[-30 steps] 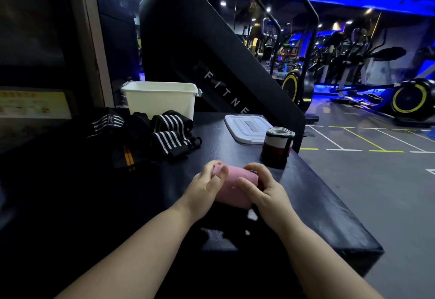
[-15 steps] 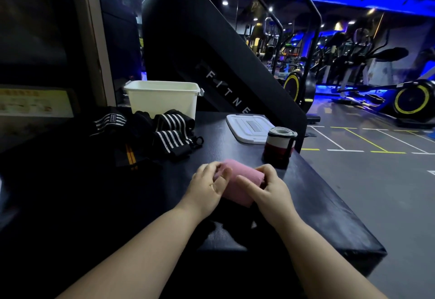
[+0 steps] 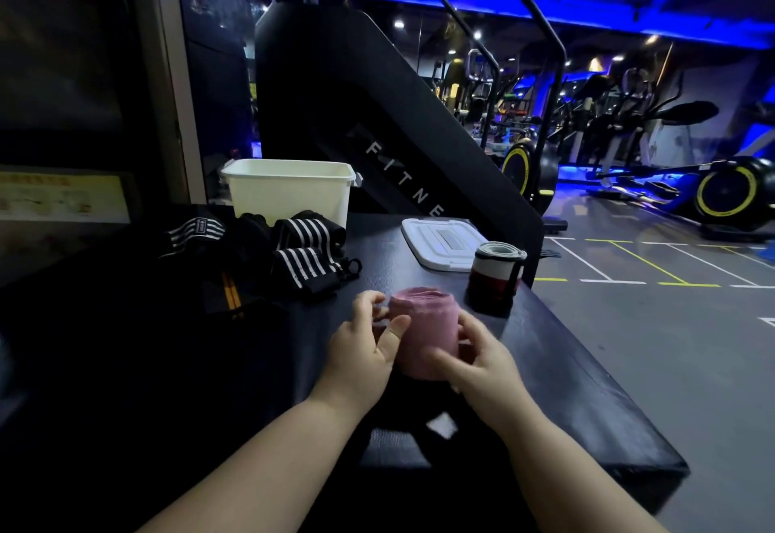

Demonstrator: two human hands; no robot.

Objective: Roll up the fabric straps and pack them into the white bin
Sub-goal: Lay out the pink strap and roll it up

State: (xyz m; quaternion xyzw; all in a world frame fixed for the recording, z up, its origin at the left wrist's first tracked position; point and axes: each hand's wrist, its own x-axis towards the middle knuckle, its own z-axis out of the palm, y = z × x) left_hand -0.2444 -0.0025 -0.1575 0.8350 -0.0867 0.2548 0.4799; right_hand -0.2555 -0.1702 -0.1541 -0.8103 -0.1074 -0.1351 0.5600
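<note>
pink roll (image 3: 423, 335): sides hidden behind blurred left hand (image 3: 365, 348), right hand (image 3: 482, 358) | white bin (image 3: 289, 193): inside hidden by front wall | forearms (image 3: 260, 469): cut off at bottom edge | poster (image 3: 63, 197): print unreadable

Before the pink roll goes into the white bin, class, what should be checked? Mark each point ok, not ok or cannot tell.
1. Grip: left hand and right hand both curl round the pink roll: ok.
2. Roll's loose end secured: cannot tell, the hands cover it.
3. White bin open: ok, its lid lies flat on the table, apart from it.
4. Room inside the bin: cannot tell, its floor is hidden.
5. Way to the bin: not ok at table level, striped straps lie heaped before it; lift over them.
6. Other straps rolled: not ok, the striped ones lie loose.
</note>
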